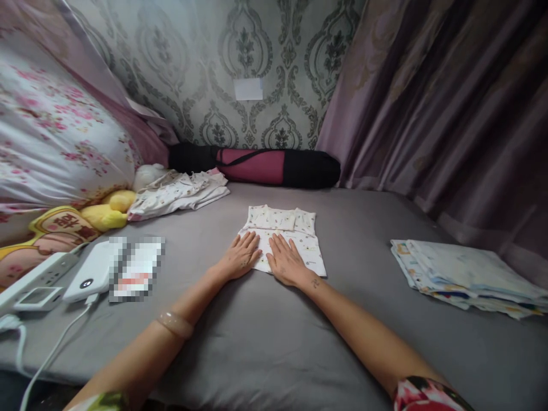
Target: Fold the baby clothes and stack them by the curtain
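A small white garment [306,251] with a tiny scattered print lies on the grey bed sheet [274,331], its far part folded over toward me. My left hand [242,255] rests flat at its left side, fingers stretched out over the cloth. On the middle of its near half lies my right hand [286,260], palm down with the fingers a little apart. Neither hand grips anything. The cloth beneath both palms is hidden.
Folded printed cloths [466,274] are stacked at the right. Far left lie a heap of printed clothes [184,191] and yellow plush toys [107,212]. A white power bank [94,271] with a cable and a power strip [47,277] sit near left. A long bag [257,165] lies along the wall.
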A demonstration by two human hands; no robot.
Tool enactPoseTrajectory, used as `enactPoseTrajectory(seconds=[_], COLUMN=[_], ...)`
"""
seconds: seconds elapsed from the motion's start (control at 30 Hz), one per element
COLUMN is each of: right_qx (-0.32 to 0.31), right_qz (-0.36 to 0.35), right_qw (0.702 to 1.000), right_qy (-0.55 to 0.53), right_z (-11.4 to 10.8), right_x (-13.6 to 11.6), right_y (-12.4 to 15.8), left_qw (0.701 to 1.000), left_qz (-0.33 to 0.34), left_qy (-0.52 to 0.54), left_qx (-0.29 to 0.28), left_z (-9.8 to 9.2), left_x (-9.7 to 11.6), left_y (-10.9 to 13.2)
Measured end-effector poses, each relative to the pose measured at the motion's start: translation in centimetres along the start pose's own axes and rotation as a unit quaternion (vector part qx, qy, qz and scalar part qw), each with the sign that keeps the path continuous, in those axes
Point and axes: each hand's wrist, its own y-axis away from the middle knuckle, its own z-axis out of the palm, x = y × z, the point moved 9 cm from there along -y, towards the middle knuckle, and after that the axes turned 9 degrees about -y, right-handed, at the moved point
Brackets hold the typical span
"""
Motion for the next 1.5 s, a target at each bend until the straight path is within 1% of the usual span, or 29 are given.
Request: enactPoseTrajectory(seconds=[0.07,0.13,0.2,0.23,0.3,0.37,0.4,0.43,0.5,0.57,0.63,0.7,0.8,0.93,1.03,1.07,1.13,1.2,1.27,1.3,1.37,1.43,1.5], right_qx=[-0.005,-0.023,-0.035,-0.031,0.004,0.063,0.092,0.118,0.139,0.137,0.13,0.125,0.115,0.095,0.092,0.087,0.068,0.039,0.015,0.01,0.019,0.037,0.056], right_qz=[-0.005,-0.014,-0.024,-0.028,-0.035,-0.021,0.004,0.044,0.139,0.206,0.23,0.23,0.223,0.211,0.197,0.189,0.153,0.101,0.056,0.042,0.026,0.02,0.02], right_qw=[1.0,0.999,0.998,0.998,0.997,0.995,0.993,0.989,0.978,0.967,0.963,0.963,0.966,0.968,0.967,0.968,0.972,0.979,0.985,0.987,0.992,0.996,0.997], right_qy=[-0.006,-0.021,-0.043,-0.054,-0.067,-0.072,-0.072,-0.072,-0.07,-0.063,-0.058,-0.058,-0.067,-0.097,-0.131,-0.143,-0.162,-0.171,-0.164,-0.153,-0.121,-0.081,-0.048], right_z=[0.0,-0.2,-0.7,-1.3,-3.1,-5.6,-6.8,-7.8,-9.0,-9.2,-8.8,-8.2,-7.4,-6.8,-6.6,-6.5,-6.2,-5.9,-5.9,-6.0,-6.4,-6.8,-6.9], right_x=[0.0,0.1,0.2,0.5,1.3,3.0,4.3,5.9,9.3,11.9,13.1,13.2,12.2,10.6,10.3,10.2,9.8,9.1,8.3,8.1,7.7,7.6,7.7], right_y=[0.0,0.1,0.5,0.7,1.4,2.4,3.0,3.6,5.1,6.4,7.3,7.8,7.9,7.7,7.8,7.9,8.0,8.2,8.6,8.7,8.9,8.9,8.7], left_qw=[1.0,0.999,0.998,0.997,0.995,0.994,0.992,0.99,0.985,0.98,0.975,0.969,0.96,0.952,0.946,0.946,0.947,0.946,0.939,0.936,0.938,0.952,0.965], left_qz=[0.001,0.011,0.023,0.024,0.01,-0.03,-0.055,-0.08,-0.117,-0.137,-0.154,-0.172,-0.194,-0.213,-0.216,-0.207,-0.167,-0.119,-0.099,-0.094,-0.073,-0.035,-0.013], left_qy=[0.012,0.032,0.052,0.059,0.064,0.068,0.074,0.082,0.106,0.134,0.159,0.178,0.2,0.219,0.239,0.25,0.274,0.298,0.319,0.327,0.33,0.303,0.259], left_qx=[-0.002,0.005,0.031,0.047,0.073,0.085,0.084,0.081,0.069,0.053,0.036,0.015,-0.011,-0.027,-0.024,-0.018,-0.016,-0.044,-0.082,-0.091,-0.076,-0.027,0.022], left_z=[0.2,0.1,-0.4,-0.6,-1.1,-1.2,-1.3,-1.3,-1.4,-1.6,-1.8,-1.8,-1.5,-1.2,-1.8,-2.2,-3.0,-3.4,-3.2,-3.1,-3.3,-3.8,-4.1], left_x=[0.0,-0.1,-0.4,-0.8,-2.2,-4.1,-5.2,-6.2,-7.7,-8.3,-8.4,-8.2,-7.7,-7.4,-7.3,-7.2,-6.5,-5.8,-5.4,-5.4,-5.4,-5.3,-5.2], left_y=[0.0,-0.1,0.0,0.1,0.6,1.2,1.5,1.8,2.4,2.8,3.0,3.0,2.9,2.9,3.2,3.3,3.4,3.7,4.3,4.6,4.9,4.8,4.5])
